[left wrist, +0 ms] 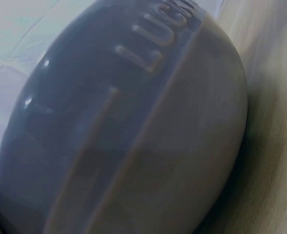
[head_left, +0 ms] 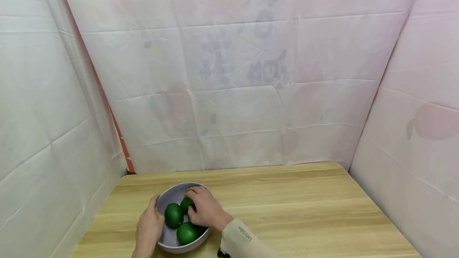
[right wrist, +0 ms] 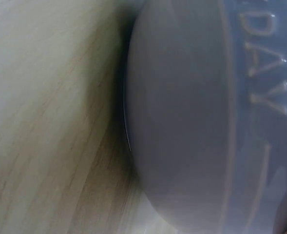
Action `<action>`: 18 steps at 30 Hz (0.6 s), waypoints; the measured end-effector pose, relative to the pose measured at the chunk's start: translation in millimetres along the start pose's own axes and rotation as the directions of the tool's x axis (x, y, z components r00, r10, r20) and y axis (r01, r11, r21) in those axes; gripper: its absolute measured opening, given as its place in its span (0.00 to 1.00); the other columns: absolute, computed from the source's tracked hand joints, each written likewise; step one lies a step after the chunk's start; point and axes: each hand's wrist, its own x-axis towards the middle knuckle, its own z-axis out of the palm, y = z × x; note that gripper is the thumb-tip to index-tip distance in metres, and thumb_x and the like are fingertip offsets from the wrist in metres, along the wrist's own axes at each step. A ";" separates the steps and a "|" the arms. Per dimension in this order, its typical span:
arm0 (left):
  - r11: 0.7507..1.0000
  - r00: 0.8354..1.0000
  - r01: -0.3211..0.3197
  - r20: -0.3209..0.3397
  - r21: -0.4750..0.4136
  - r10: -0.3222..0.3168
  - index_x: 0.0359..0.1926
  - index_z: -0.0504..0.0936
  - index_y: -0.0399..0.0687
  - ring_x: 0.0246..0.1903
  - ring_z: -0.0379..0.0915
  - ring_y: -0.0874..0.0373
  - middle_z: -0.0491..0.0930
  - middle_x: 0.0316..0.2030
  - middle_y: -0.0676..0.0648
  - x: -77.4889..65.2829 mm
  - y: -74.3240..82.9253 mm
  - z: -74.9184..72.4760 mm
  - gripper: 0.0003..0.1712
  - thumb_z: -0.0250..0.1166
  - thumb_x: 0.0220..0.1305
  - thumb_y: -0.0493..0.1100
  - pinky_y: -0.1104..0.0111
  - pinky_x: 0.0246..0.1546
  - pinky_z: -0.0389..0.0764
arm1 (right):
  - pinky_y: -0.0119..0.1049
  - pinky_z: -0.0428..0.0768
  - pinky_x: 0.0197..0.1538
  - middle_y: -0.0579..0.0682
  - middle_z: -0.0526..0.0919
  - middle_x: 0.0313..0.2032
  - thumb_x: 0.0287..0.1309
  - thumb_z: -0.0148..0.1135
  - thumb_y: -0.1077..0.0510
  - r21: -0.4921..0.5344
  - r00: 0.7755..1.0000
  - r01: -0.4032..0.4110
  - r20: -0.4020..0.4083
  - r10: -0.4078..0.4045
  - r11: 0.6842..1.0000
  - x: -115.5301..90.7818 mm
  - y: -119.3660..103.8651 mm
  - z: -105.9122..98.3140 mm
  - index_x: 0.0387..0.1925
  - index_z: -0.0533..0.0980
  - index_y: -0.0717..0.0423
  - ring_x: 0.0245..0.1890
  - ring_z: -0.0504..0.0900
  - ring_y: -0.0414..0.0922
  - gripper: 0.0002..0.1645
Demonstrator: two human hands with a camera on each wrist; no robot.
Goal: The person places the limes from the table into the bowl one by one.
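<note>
A grey glazed bowl [head_left: 167, 237] stands on the table at the near left, with several smooth, round, dark-green fruits inside. My left hand [head_left: 149, 223] grips the bowl's left rim. My right hand [head_left: 206, 209] reaches over the right rim, its fingers and thumb curled round a green fruit [head_left: 186, 204] at the back, which they partly cover. Apart from the fingers lie another green fruit [head_left: 173, 215] at the left and one green fruit [head_left: 187, 233] in front. Raised lettering marks the bowl's outer wall [left wrist: 148, 112] in the left wrist view and its far side [right wrist: 182, 112] in the right wrist view.
The wood-grain table [head_left: 305, 210] extends to the right of the bowl. Creased pale cloth hangs behind the table [head_left: 244, 110], and further cloth walls stand at the left [head_left: 53, 130] and right [head_left: 412, 138].
</note>
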 end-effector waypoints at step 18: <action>0.969 0.962 -0.189 -0.168 0.160 0.216 0.75 0.62 0.44 0.63 0.62 0.21 0.67 0.66 0.23 -15.4 30.7 -25.5 0.32 0.42 0.79 0.55 0.28 0.52 0.71 | 0.57 0.72 0.69 0.59 0.75 0.67 0.66 0.58 0.57 0.242 0.978 0.046 -0.207 0.006 0.969 -11.1 7.0 -66.1 0.65 0.73 0.56 0.68 0.74 0.57 0.26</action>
